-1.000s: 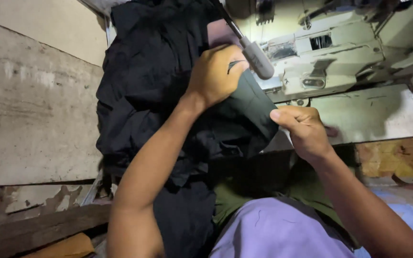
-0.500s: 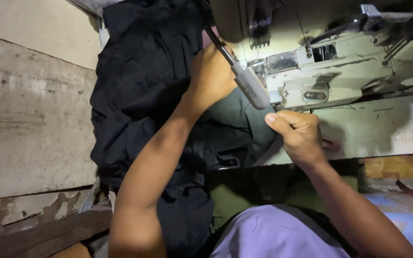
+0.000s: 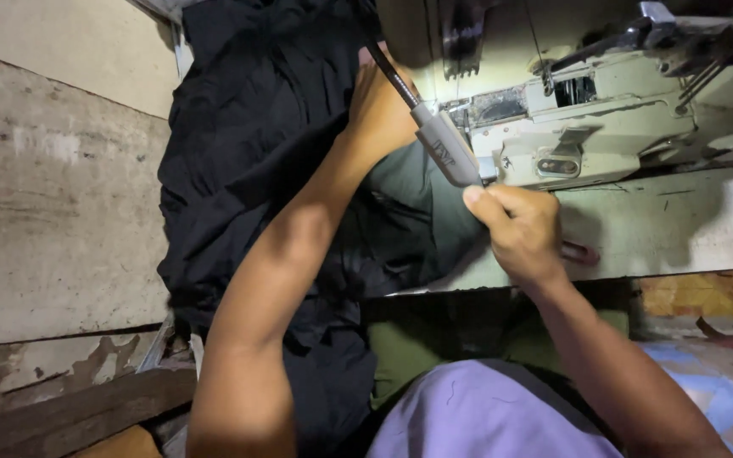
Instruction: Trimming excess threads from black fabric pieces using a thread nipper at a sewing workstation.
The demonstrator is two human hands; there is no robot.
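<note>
Overhead, the dark green cloth [image 3: 417, 212] is seen lying on the pale bench [image 3: 680, 229] at its near edge — pinched there by the closed right hand [image 3: 519, 233]. The left hand [image 3: 379, 110] is pressed on the black fabric [image 3: 256, 144]; its grip cannot be told. Little open room is left beside the sewing machine [image 3: 604, 119] — a worn wall [image 3: 53, 195] is seen alongside.

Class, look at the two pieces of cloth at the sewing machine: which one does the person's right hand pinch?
The dark green cloth. The right hand grips its edge beside the machine, while the larger black cloth lies heaped further left, under the left forearm.
</note>
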